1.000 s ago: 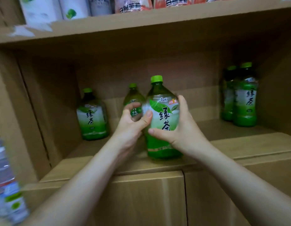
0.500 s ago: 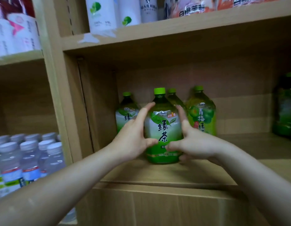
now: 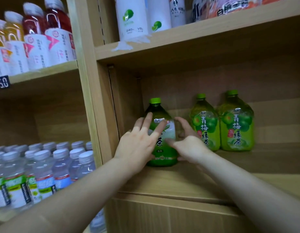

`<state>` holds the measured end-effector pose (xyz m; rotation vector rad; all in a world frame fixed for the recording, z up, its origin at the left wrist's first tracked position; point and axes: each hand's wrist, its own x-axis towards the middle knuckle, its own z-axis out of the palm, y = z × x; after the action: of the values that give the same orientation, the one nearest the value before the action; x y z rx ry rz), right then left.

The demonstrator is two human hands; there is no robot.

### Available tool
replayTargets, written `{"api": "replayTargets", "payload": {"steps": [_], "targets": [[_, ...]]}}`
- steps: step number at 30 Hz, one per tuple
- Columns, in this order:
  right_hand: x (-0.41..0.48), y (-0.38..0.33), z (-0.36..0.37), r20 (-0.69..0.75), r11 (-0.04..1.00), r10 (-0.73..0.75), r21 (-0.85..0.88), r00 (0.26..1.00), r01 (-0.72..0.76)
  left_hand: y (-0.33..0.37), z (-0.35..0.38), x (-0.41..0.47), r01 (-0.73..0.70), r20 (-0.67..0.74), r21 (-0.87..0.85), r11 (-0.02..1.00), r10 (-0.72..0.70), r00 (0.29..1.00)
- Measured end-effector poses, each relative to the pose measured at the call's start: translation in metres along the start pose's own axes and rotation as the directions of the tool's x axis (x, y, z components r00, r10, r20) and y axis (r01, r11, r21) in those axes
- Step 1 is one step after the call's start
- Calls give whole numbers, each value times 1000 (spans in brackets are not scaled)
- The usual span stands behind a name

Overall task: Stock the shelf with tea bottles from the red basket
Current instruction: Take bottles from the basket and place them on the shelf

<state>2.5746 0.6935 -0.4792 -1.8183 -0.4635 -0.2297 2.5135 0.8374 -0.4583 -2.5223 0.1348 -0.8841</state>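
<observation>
While both hands flank it, the tea bottle (image 3: 163, 148) stands upright on the pale, wood-grain shelf (image 3: 179, 179). It is one squat, bell-shouldered plastic bottle of dark green liquid, with a bright green cap and a glossy white-and-green label. The left hand (image 3: 139, 142) lies flat against the bottle's front left, its fingers straight and spread across the label. The right hand (image 3: 188, 143) sits just right of the bottle, fingers loosely curved toward its side and thumb pointing at the label; it grips nothing, and I cannot tell whether it touches the plastic. Further right of the bottle stand two plum tea bottles (image 3: 220, 125) of the same shape but a lighter yellow-green, side by side and close together. Left of the bottle and lower, past the upright panel, crowd clear water bottles (image 3: 44, 165) with white caps. Above the bottle, on the next board, are white-sleeved bottles (image 3: 132, 17) printed with limes. Up and to its left are red and orange drinks (image 3: 36, 31) and a black price tag (image 3: 2, 84) reading 5.0.
</observation>
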Motion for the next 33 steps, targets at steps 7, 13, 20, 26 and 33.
{"api": "replayTargets", "payload": {"steps": [7,13,20,26,33], "targets": [[19,-2,15,148,958,-97,-253,984,133,0,2,5,-6,48,118,993,0,999],[29,1,7,168,934,-171,-285,971,214,5,8,-23,-80,317,-20,997,82,945],[34,-9,11,203,797,-300,-483,932,362,8,12,-22,-86,361,41,995,66,930],[25,-8,20,178,780,-281,-530,943,332,11,10,-24,-138,274,139,981,96,957],[-16,-18,-53,259,891,-241,-324,935,319,27,-21,-10,-64,203,-52,997,73,976]]}}
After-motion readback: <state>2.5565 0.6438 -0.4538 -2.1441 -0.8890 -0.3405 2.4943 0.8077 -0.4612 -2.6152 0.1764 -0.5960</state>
